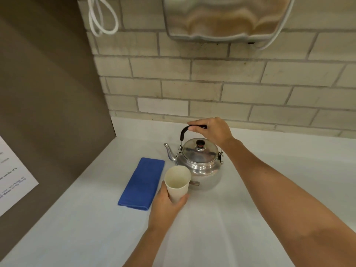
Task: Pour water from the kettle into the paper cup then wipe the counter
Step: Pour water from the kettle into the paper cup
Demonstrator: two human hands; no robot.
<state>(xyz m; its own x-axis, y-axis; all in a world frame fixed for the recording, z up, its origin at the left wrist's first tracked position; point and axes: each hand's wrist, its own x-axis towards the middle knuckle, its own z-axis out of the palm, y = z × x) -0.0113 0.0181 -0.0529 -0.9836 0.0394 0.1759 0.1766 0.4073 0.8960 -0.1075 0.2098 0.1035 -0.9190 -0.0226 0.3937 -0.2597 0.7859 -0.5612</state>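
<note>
Head view: right hand (213,132) curling round kettle (199,166) handle for lifting — left hand (167,203) wrapping paper cup (177,182), tilting mouth toward spout to catch pour; cloth (142,184) lying beside on tabletop (231,218).

The right hand (213,132) covers most of the kettle (198,166) handle under its fingers; the cup (177,183) base is hidden inside the left hand (167,205) fingers; whether the cup touches the counter (212,228) is unclear; the printed sheet (13,178) is cut off and blurred.

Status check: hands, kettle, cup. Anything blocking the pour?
Right hand grip on kettle handle; left hand holds paper cup, looks empty. Kettle upright. Blue cloth folded, left of cup. Path clear.
</note>
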